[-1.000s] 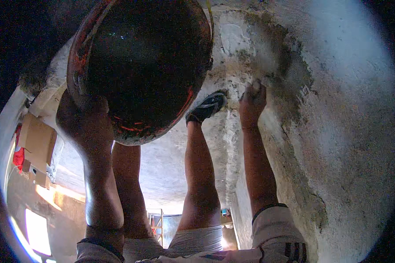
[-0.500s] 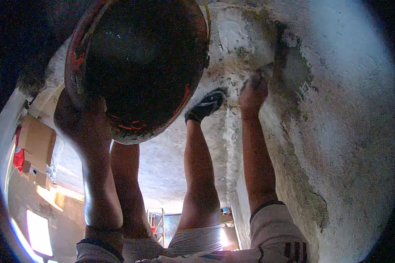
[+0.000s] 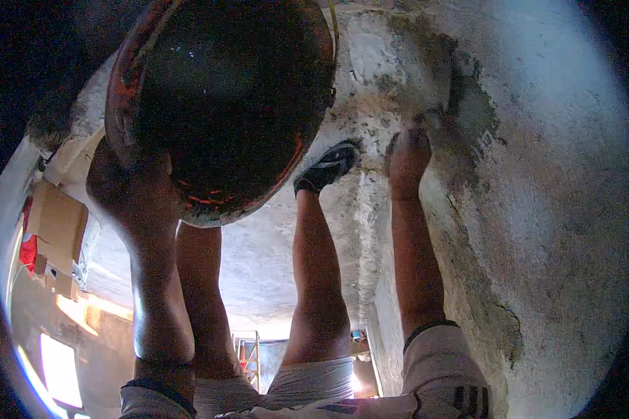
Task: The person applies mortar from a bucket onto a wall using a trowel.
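Observation:
A large round black bucket, with reddish marks along its rim, is tilted toward me at upper left. My left hand is closed on its near-left rim; the dark inside hides any contents. On the right, my right hand is closed around the handle of a trowel, whose blade is smeared by motion close to the wall. Beside the blade, a dark damp patch of mortar marks the rough wall.
My shod foot is on the pale floor, near the base of the wall. Cardboard boxes and a red item are at the left. A ladder-like frame and a bright window show lower down.
My right hand and the trowel have shifted slightly right and nearer to me along the wall. The bucket in my left hand has barely moved.

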{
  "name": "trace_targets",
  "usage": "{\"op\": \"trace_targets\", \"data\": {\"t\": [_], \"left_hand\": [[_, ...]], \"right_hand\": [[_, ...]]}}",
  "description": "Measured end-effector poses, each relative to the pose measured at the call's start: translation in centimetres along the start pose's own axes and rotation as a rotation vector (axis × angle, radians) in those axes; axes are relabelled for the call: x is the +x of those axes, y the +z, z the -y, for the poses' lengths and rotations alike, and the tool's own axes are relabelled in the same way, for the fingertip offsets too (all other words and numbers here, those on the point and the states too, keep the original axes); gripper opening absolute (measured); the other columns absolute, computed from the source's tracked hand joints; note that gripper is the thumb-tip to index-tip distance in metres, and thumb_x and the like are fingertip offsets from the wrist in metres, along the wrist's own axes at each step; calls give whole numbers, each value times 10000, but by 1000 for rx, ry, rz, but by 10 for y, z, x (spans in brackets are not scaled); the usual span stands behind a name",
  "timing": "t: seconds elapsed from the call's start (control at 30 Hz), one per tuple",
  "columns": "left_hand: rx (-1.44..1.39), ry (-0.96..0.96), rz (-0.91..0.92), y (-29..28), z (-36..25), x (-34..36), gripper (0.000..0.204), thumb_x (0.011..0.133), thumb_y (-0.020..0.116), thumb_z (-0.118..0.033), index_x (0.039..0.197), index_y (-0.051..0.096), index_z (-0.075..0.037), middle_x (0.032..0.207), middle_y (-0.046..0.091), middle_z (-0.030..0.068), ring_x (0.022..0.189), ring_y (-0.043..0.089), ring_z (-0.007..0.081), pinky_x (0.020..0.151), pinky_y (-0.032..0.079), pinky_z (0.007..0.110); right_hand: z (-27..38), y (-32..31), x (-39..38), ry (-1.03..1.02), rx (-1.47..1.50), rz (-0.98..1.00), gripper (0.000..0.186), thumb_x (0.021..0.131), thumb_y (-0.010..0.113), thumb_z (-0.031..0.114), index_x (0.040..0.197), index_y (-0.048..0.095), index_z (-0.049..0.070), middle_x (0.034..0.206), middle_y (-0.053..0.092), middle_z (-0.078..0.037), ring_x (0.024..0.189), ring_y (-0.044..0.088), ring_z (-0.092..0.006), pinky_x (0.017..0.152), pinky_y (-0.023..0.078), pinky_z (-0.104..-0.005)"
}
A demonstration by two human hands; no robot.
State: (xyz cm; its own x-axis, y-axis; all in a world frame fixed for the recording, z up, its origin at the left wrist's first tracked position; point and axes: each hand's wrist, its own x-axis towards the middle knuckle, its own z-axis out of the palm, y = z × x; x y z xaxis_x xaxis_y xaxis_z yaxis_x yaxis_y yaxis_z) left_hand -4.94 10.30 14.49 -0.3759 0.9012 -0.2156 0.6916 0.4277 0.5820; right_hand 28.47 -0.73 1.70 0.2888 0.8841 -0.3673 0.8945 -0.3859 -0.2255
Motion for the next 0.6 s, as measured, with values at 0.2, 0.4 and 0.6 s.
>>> {"op": "trace_targets", "data": {"t": [0.2,0.4,0.6], "left_hand": [[183,25,21,-44,-12,22,196,635,600,-97,795,611,16,695,622,87,632,582,170,627,472,316],[-42,-27,64,1,-11,2,165,643,554,-12,794,609,25,708,630,85,660,574,124,644,468,283],[-65,-122,115,-4,-14,2,190,639,546,-9,813,616,25,713,630,116,669,589,148,667,467,275]], "right_hand": [[68,-22,-51,-256,176,-162,189,817,541,55,1001,520,17,792,548,-141,718,556,-285,625,458,-382],[119,-76,-28,-88,390,616,230,837,504,98,1060,514,43,841,572,-157,759,564,-355,704,473,-425],[158,-36,1,-481,72,576,222,859,521,216,965,574,29,800,605,-230,723,612,-349,641,493,-412]]}}
